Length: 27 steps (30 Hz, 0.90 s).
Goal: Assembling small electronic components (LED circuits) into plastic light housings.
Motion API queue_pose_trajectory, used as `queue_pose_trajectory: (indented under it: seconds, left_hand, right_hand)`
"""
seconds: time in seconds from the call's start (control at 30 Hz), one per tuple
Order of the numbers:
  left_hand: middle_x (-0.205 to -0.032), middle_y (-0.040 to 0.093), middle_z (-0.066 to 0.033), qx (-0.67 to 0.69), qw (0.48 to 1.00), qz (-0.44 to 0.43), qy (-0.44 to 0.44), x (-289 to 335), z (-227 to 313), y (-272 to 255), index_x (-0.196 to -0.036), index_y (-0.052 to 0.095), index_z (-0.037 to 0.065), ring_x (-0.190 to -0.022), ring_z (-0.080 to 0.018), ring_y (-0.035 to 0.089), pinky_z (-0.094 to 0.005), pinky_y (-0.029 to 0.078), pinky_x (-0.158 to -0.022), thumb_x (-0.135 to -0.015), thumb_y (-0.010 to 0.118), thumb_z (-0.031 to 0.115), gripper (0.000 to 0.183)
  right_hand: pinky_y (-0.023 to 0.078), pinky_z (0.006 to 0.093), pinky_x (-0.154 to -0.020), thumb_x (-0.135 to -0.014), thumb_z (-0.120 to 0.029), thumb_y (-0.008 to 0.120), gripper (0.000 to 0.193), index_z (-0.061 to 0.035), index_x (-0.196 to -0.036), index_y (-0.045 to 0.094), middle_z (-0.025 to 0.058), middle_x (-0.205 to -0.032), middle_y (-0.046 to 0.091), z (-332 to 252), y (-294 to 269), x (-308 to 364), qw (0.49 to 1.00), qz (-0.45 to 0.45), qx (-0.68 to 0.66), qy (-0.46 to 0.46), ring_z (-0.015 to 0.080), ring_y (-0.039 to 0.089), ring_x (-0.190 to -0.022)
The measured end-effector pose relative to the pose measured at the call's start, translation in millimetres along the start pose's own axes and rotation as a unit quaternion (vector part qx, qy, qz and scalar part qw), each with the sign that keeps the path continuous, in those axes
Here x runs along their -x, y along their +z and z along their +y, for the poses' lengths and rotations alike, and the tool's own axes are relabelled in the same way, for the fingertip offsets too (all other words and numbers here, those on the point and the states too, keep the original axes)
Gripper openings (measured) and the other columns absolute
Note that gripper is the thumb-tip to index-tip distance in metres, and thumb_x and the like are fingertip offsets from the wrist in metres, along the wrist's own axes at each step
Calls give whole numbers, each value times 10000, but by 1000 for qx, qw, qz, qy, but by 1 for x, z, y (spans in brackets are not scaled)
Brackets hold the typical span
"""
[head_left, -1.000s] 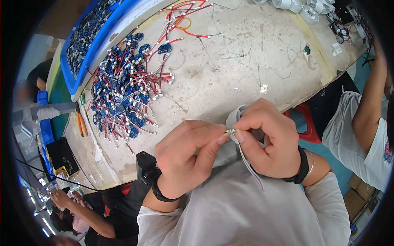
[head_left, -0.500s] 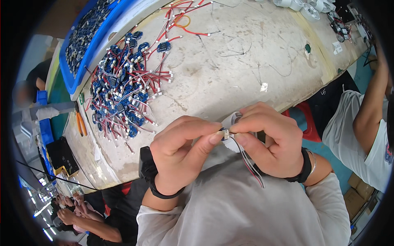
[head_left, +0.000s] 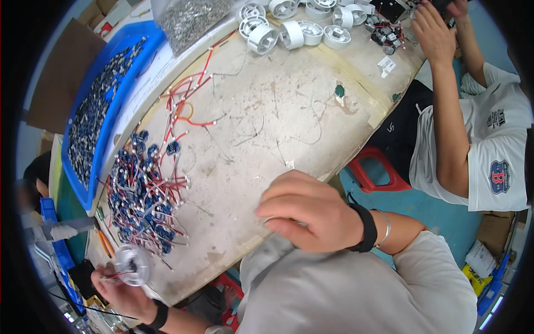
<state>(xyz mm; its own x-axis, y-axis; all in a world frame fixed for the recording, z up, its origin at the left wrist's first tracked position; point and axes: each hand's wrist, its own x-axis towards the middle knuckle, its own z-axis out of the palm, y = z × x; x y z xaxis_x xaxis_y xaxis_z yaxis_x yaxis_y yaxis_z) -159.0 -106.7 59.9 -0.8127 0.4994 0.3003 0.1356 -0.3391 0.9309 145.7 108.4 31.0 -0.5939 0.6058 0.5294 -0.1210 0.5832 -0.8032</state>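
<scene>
At the lower left, my left hand (head_left: 123,295) is closed on a white round housing (head_left: 142,268) with a dark part and wires inside it. The housing hangs just in front of a heap of small blue circuit boards (head_left: 142,192) with red, white and dark leads. My right hand (head_left: 314,214) is above the table's near edge, in front of my shirt, its fingers bent toward the thumb. Blur and the fingers hide what lies between them, if anything.
A blue bin (head_left: 146,34) of small parts stands at far left, beside a clear bag (head_left: 192,22) of metal pieces. White round housings (head_left: 336,36) lie at the far edge. Orange-handled pliers (head_left: 104,244) lie left. A co-worker's arm (head_left: 451,122) reaches in at right, near a red stool (head_left: 361,178).
My hands have parted from their shared pinch on a small connector. The left has gone far left with the white housing; the right stays near the front edge. The view has shifted.
</scene>
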Motion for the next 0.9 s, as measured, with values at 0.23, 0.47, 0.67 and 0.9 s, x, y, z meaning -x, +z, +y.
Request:
queue_pose_trajectory:
  seconds: [0.23, 0.47, 0.67, 0.9]
  left_hand:
    - [-1008, 566, -110, -2, 992, 122, -27, -49, -6, -163, -1046, 498, -52, -908, -159, 535, -249, 427, -847, -852, 540, 135, 272]
    - [-801, 591, -69, 67, 960, 247, -114, -62, -42, -280, -899, 563, -4, -746, -143, 554, -240, 452, -706, -839, 561, 153, 168]
    - [-1162, 480, -110, -305, 850, 429, -23, -58, 8, -114, -1218, 406, -5, -1047, -183, 487, -273, 412, -855, -875, 446, 115, 366]
    - [-991, 596, -99, -335, 916, -141, 172, -87, 10, 116, -1015, 580, -24, -918, -174, 567, -272, 430, -820, -835, 547, 100, 221]
  right_hand:
    - [424, 322, -649, -760, -51, 572, 46, -45, -805, 565, 72, -747, 550, 22, -18, 13, 996, -50, 26, 63, 246, 527, -715]
    - [439, 330, -621, -702, 6, 598, 86, -22, -781, 580, 92, -741, 574, 20, -17, 3, 993, -59, 90, 43, 261, 543, -692]
    - [434, 315, -625, -721, 6, 588, 76, -7, -796, 587, 97, -744, 574, 18, -21, -4, 989, -75, 114, 64, 253, 538, -688]
    - [434, 320, -631, -716, -6, 594, 75, -9, -791, 586, 97, -743, 573, 20, -14, -19, 987, -85, 133, 38, 253, 539, -687]
